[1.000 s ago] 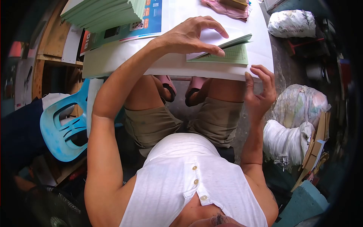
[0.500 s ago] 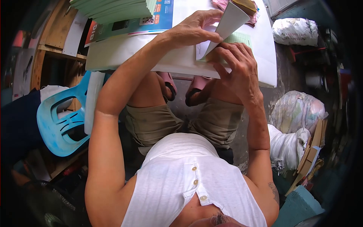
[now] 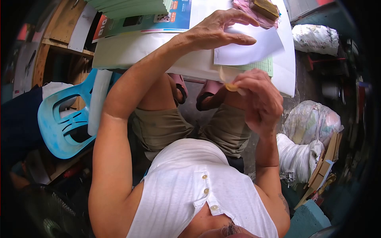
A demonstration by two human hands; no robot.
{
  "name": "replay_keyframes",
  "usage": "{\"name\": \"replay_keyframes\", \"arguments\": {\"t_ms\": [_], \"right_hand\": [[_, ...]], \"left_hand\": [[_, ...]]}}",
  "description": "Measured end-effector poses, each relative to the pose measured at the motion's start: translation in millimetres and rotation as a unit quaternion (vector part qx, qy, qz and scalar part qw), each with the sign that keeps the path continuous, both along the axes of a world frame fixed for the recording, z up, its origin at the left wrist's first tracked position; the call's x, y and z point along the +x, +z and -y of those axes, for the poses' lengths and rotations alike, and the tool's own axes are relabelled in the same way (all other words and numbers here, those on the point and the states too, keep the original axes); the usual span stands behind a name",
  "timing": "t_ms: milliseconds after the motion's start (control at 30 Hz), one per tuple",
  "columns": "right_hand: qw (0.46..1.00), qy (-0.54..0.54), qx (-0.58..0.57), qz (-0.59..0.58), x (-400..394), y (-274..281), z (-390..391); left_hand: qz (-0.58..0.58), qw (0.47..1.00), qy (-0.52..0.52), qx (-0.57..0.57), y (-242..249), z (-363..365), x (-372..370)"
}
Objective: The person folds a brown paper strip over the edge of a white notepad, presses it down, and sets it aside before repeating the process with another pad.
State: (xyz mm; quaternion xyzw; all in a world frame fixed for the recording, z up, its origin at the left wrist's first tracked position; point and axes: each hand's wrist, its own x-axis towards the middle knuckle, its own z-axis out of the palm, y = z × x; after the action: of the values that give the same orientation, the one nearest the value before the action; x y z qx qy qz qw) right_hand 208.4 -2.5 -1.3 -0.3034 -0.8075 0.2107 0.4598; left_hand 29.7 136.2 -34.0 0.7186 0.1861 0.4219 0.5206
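My left hand (image 3: pixel 226 29) is over the tabletop, its thumb and fingers apart above a loose white sheet (image 3: pixel 252 47). Under that sheet lies a green-lined pad (image 3: pixel 264 65), showing along the right and near sides. Close to the table's front edge, my right hand (image 3: pixel 260 95) pinches a small yellowish piece (image 3: pixel 231 87) between its fingertips. A thin pale strip stands up from this piece, blurred by motion, and I cannot tell what it is.
A stack of green paper (image 3: pixel 131 8) rests on a printed poster (image 3: pixel 180 20) at the table's left. A brown block (image 3: pixel 265 8) sits on pink cloth at the back. A blue plastic chair (image 3: pixel 47 127) stands left; plastic sacks (image 3: pixel 311 121) lie right.
The lifted white sheet has come down over the pad, and my left hand has let go of it. My right hand has drawn back toward my body with the yellowish piece.
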Motion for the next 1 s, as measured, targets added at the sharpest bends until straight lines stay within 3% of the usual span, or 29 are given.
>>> {"name": "replay_keyframes", "arguments": {"t_ms": [33, 133, 233, 267, 600, 833, 1000], "right_hand": [[0.996, 0.027, -0.051, -0.066, 0, 1, 11], [0.952, -0.090, -0.240, -0.166, -12, -1, 39], [0.905, -0.145, -0.383, -0.114, 4, -24, 35], [0.901, -0.150, -0.395, -0.102, 6, -27, 32], [0.876, -0.103, -0.457, -0.119, 24, -16, 4], [0.905, -0.125, -0.399, -0.078, 44, -2, -8], [0.933, -0.155, -0.298, -0.126, 60, 16, -1]], "left_hand": [[-0.040, 0.996, 0.046, 0.061, 0, 2, -1], [-0.150, 0.948, 0.189, 0.206, -3, 5, -2], [-0.276, 0.887, 0.277, 0.248, -13, 15, -7], [-0.287, 0.888, 0.265, 0.243, -11, 16, -10], [-0.373, 0.830, 0.349, 0.223, 7, 100, -39], [-0.414, 0.807, 0.362, 0.217, 5, 140, -36], [-0.399, 0.805, 0.377, 0.224, 0, 132, -24]]}}
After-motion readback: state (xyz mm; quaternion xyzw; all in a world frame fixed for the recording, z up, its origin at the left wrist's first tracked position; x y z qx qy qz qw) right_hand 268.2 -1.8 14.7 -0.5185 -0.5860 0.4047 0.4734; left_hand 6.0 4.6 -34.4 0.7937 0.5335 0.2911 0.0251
